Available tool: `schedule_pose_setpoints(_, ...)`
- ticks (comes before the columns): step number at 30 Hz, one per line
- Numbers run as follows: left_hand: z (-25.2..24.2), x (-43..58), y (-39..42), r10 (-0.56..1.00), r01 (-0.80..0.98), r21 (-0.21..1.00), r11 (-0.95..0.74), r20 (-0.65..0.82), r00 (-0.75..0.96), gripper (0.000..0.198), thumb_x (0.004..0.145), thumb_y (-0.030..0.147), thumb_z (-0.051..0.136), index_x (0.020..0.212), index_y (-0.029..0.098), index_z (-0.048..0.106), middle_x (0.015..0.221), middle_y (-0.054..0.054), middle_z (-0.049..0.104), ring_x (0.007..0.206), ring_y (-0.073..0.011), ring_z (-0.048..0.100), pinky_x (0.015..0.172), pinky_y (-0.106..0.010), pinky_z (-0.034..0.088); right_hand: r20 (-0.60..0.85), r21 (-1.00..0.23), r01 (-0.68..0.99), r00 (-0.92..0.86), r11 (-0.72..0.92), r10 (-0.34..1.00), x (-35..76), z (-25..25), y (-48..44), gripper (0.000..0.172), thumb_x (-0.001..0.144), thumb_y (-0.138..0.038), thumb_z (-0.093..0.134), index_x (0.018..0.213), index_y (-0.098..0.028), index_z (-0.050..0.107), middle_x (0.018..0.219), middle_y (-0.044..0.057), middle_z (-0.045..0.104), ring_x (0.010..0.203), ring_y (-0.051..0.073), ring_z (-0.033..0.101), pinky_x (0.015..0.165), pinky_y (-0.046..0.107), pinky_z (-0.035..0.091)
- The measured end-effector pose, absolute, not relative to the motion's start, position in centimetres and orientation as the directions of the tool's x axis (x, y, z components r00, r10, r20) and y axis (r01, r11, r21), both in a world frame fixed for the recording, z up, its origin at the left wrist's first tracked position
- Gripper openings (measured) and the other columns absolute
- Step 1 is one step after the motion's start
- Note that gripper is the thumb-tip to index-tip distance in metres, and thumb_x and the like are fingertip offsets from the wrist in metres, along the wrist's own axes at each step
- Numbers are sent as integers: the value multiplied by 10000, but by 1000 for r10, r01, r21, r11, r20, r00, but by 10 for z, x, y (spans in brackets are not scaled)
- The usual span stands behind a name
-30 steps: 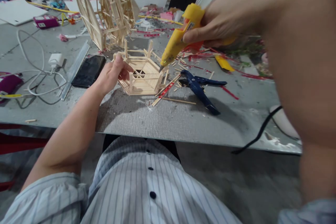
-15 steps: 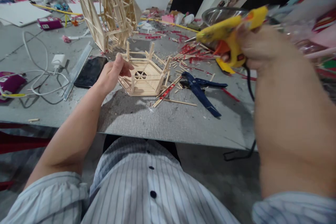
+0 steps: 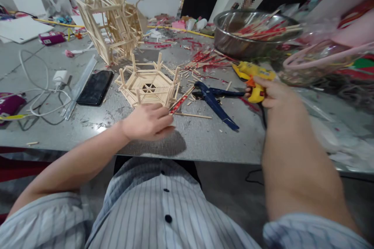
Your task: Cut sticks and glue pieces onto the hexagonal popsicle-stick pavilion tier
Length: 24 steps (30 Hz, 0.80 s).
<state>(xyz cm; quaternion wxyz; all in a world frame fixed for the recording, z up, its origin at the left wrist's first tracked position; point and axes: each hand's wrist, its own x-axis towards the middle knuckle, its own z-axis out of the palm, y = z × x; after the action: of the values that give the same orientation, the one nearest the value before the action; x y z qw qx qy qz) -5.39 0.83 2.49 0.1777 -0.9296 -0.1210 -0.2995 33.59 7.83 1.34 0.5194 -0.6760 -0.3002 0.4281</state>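
Note:
A small hexagonal frame of wooden sticks [image 3: 149, 84] sits on the grey table [image 3: 201, 140]. My left hand [image 3: 147, 121] lies just in front of it with fingers curled at the end of a red-striped stick [image 3: 179, 103]; whether it grips the stick is unclear. My right hand [image 3: 270, 92] is closed round the handle of a yellow glue gun [image 3: 253, 74], which rests low on the table to the right. Blue cutters [image 3: 214, 99] lie between the frame and the gun.
A taller stick model [image 3: 109, 27] stands behind the frame. A black phone [image 3: 95, 87], a ruler, a white charger and cables lie at left. A metal bowl [image 3: 248, 33] of red sticks and a pink-rimmed bowl [image 3: 315, 62] stand at right. Loose sticks litter the middle.
My right hand carried the glue gun away from the frame, to the right and down onto the table. My left hand let go of the frame and moved to its front.

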Motion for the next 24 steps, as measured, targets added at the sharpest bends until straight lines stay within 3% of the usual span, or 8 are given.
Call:
schedule_pose_setpoints(4,2,-40,6,311,420,-245,-874,383,870,244,960,234,428,896,150,648,832,-66,653,758,-179,589,595,-288,447,-318,-944,-80,479,-320,818,342,11,75,201,921,-61,502,765,-155,586,623,-41,577,468,54,499,460,185,462)
schedule_pose_setpoints(11,2,-43,11,622,651,-61,-757,238,746,320,995,261,363,1056,119,643,1032,-120,661,950,-230,600,830,-355,515,-324,-932,-48,549,-358,770,338,7,75,202,853,-23,558,717,-173,557,603,-38,544,488,72,471,505,203,439)
schedule_pose_setpoints(17,-1,-38,13,727,735,32,-677,183,662,279,969,179,397,1126,106,615,1142,-147,631,1049,-242,587,936,-382,505,-314,-928,-19,576,-371,755,338,3,77,206,826,-12,568,700,-174,555,588,-41,525,503,80,466,530,213,423)
schedule_pose_setpoints(24,-1,-39,16,738,745,-13,-667,123,663,318,948,103,403,1211,101,583,1222,-151,602,1132,-247,562,969,-377,500,-305,-915,48,568,-401,764,343,-6,81,173,797,-28,599,697,-167,574,594,-33,549,498,74,478,523,218,412)
